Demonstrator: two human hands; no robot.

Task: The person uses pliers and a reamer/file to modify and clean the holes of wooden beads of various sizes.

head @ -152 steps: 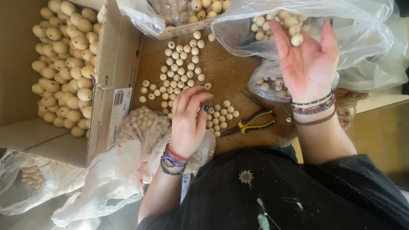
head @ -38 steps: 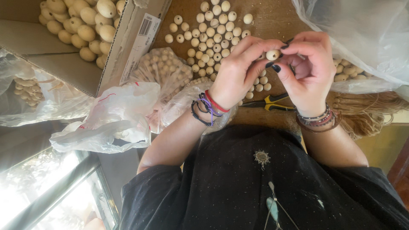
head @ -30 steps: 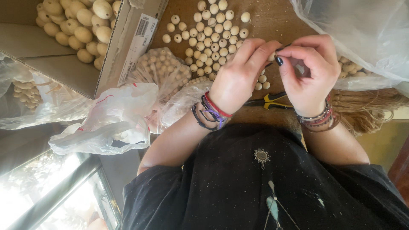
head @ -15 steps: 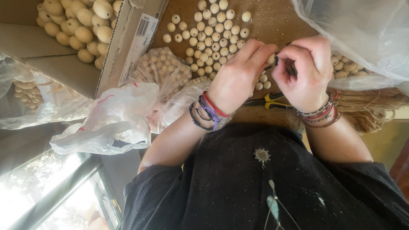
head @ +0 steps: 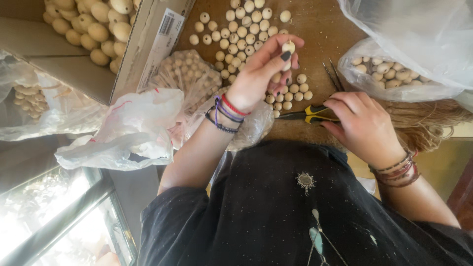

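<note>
Beads cover the middle of the brown counter [head: 340,39], a loose spread of pale wooden balls [head: 241,34] running from the top edge toward the person's wrists. The left hand [head: 261,74] is raised just above that spread, thumb and forefinger pinching a single wooden bead [head: 288,47] at its tips while the other fingers curl underneath, seemingly with another bead or two against them. The right hand [head: 362,123] lies lower and well apart from the left, its fingers bent down and pressed onto the yellow-handled pliers [head: 315,113] lying flat on the counter; the thin dark tips of the tool point up past the hand. Just beyond the pliers sits a clear plastic bag [head: 389,74] holding more beads, with a tuft of tan fibre [head: 428,123] beside it. On the far left stands an open cardboard box [head: 148,44] filled with larger beads, and crumpled plastic bags [head: 128,128] lie in front of it.
</note>
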